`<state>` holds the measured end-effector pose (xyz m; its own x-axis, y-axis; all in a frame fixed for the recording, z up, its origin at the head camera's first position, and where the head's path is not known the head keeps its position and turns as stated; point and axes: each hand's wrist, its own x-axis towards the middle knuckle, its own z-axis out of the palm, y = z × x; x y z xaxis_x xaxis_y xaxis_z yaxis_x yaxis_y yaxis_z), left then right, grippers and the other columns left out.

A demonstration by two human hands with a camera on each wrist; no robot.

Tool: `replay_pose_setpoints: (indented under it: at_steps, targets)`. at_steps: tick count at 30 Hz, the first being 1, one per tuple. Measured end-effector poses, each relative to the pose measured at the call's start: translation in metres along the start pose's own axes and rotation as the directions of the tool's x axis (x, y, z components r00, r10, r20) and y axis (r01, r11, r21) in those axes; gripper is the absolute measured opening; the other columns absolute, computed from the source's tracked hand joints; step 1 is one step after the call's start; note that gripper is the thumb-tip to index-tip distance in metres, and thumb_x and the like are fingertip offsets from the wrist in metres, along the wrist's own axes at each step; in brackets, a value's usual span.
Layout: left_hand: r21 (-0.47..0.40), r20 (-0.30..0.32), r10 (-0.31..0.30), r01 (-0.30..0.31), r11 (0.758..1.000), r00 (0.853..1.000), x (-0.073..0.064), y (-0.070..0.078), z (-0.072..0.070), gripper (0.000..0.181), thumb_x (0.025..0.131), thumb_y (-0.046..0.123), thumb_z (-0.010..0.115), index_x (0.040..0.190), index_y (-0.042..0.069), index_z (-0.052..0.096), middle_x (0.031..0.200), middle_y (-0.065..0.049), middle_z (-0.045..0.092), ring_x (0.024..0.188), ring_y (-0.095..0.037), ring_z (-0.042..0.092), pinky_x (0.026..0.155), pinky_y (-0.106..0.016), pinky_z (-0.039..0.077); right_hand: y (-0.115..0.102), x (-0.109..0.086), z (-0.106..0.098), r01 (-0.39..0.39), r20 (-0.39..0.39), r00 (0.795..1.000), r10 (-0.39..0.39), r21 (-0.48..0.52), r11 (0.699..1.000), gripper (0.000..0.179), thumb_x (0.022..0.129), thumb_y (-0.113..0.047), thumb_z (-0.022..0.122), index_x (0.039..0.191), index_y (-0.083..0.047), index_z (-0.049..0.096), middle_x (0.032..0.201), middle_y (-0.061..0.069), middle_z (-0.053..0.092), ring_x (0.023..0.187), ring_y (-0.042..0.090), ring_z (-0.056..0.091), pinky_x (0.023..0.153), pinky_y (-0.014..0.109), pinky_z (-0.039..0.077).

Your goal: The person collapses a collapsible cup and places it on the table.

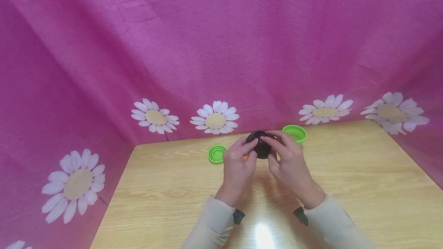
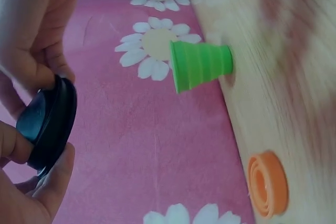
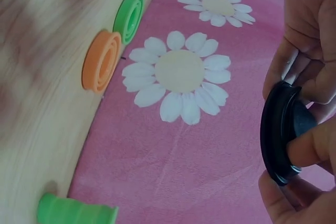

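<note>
Both hands hold a black collapsible cup [image 1: 262, 150] above the table, folded nearly flat with a rounded bulge showing in the wrist views. My left hand [image 1: 240, 163] pinches its left side, and my right hand [image 1: 288, 160] grips its right side. Fingers of both hands lie over its upper face and cover part of it. An orange folded cup [image 2: 269, 184] lies on the table, mostly hidden behind the left hand in the head view. To its left sits a green folded cup [image 1: 217, 154]. A green cup [image 2: 202, 65] stands extended behind the right hand.
The wooden table [image 1: 166, 191] ends at the back against a pink cloth [image 1: 221, 57] printed with white daisies. This cloth also hangs along the left and right sides. Black pieces [image 1: 238, 216] show at both sleeve cuffs.
</note>
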<state>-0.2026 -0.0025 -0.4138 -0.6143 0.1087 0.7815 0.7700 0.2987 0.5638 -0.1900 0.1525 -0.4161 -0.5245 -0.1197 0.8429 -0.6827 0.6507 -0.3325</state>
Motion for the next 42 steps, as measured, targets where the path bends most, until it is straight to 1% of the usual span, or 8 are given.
replay_pose_setpoints:
  at_steps: [6, 10, 13, 17, 24, 33, 36, 42]
  targets:
    - [0.212, 0.020, 0.056, -0.058, 0.975, 0.998, 0.000, 0.002, 0.002, 0.031, 0.079, -0.015, 0.068, 0.108, -0.005, 0.076, 0.100, -0.017, 0.070, 0.093, -0.026, 0.072, 0.084, -0.029, 0.059, -0.003, 0.001, 0.000, 0.021, 0.044, 0.999, -0.019, -0.046, 0.999, 0.038, 0.076, 0.013, 0.058, 0.112, 0.010, 0.071, 0.115, 0.030, 0.059, 0.100, 0.040, 0.061, 0.082, 0.049, 0.060]
    - [0.042, 0.039, -0.191, 0.189, 0.981, 0.981, 0.002, 0.004, -0.001, 0.029, 0.084, -0.012, 0.064, 0.107, -0.001, 0.077, 0.101, -0.013, 0.074, 0.086, -0.018, 0.072, 0.075, -0.024, 0.060, -0.001, 0.002, -0.007, -0.131, 0.107, 0.987, 0.120, 0.101, 0.986, 0.037, 0.077, 0.016, 0.063, 0.111, 0.007, 0.073, 0.117, 0.023, 0.063, 0.096, 0.029, 0.065, 0.073, 0.034, 0.061]
    - [-0.246, 0.064, -0.449, 0.450, 0.858, 0.891, 0.006, 0.001, -0.007, 0.023, 0.088, -0.011, 0.065, 0.104, 0.000, 0.078, 0.098, -0.012, 0.075, 0.082, -0.016, 0.072, 0.070, -0.025, 0.061, 0.004, 0.004, -0.017, -0.387, 0.197, 0.921, 0.335, 0.405, 0.828, 0.032, 0.080, 0.019, 0.068, 0.109, 0.008, 0.073, 0.116, 0.017, 0.068, 0.093, 0.021, 0.068, 0.072, 0.025, 0.060]
    - [-0.447, 0.119, -0.592, 0.576, 0.685, 0.797, 0.012, -0.002, -0.014, 0.018, 0.087, -0.010, 0.071, 0.104, -0.004, 0.075, 0.099, -0.016, 0.075, 0.090, -0.025, 0.073, 0.077, -0.034, 0.062, 0.010, 0.006, -0.027, -0.548, 0.281, 0.826, 0.489, 0.602, 0.581, 0.033, 0.081, 0.019, 0.072, 0.112, 0.010, 0.070, 0.113, 0.010, 0.072, 0.091, 0.018, 0.072, 0.079, 0.028, 0.061]
    - [-0.499, 0.163, -0.672, 0.648, 0.576, 0.723, 0.015, -0.003, -0.014, 0.029, 0.087, -0.007, 0.072, 0.116, -0.006, 0.070, 0.103, -0.017, 0.074, 0.095, -0.024, 0.073, 0.082, -0.036, 0.061, 0.010, 0.005, -0.023, -0.539, 0.236, 0.827, 0.510, 0.591, 0.600, 0.045, 0.079, 0.020, 0.072, 0.123, 0.011, 0.065, 0.104, 0.011, 0.074, 0.088, 0.015, 0.073, 0.078, 0.029, 0.061]
    - [-0.509, 0.388, -0.775, 0.817, 0.272, 0.500, 0.009, -0.018, -0.017, 0.041, 0.099, 0.031, 0.066, 0.111, -0.008, 0.071, 0.086, -0.024, 0.073, 0.072, -0.023, 0.074, 0.073, -0.040, 0.062, 0.010, 0.005, -0.016, -0.478, 0.165, 0.867, 0.471, 0.546, 0.688, 0.048, 0.078, 0.023, 0.071, 0.124, 0.009, 0.065, 0.106, 0.028, 0.069, 0.089, 0.010, 0.071, 0.078, 0.025, 0.060]
    - [-0.503, 0.410, -0.773, 0.827, 0.252, 0.485, 0.009, -0.021, -0.018, 0.044, 0.097, 0.032, 0.068, 0.112, -0.009, 0.071, 0.088, -0.025, 0.073, 0.073, -0.025, 0.074, 0.074, -0.040, 0.062, 0.009, 0.005, -0.015, -0.461, 0.156, 0.878, 0.453, 0.531, 0.710, 0.045, 0.078, 0.024, 0.071, 0.121, 0.009, 0.067, 0.107, 0.027, 0.068, 0.090, 0.010, 0.070, 0.080, 0.025, 0.060]
    - [-0.556, 0.368, -0.759, 0.781, 0.284, 0.538, 0.013, -0.018, -0.019, 0.035, 0.095, 0.021, 0.072, 0.113, -0.009, 0.071, 0.095, -0.027, 0.072, 0.080, -0.027, 0.075, 0.077, -0.041, 0.062, 0.005, 0.008, -0.015, -0.452, 0.141, 0.886, 0.442, 0.474, 0.755, 0.041, 0.079, 0.020, 0.073, 0.118, 0.007, 0.070, 0.108, 0.018, 0.064, 0.096, 0.013, 0.067, 0.087, 0.027, 0.058]
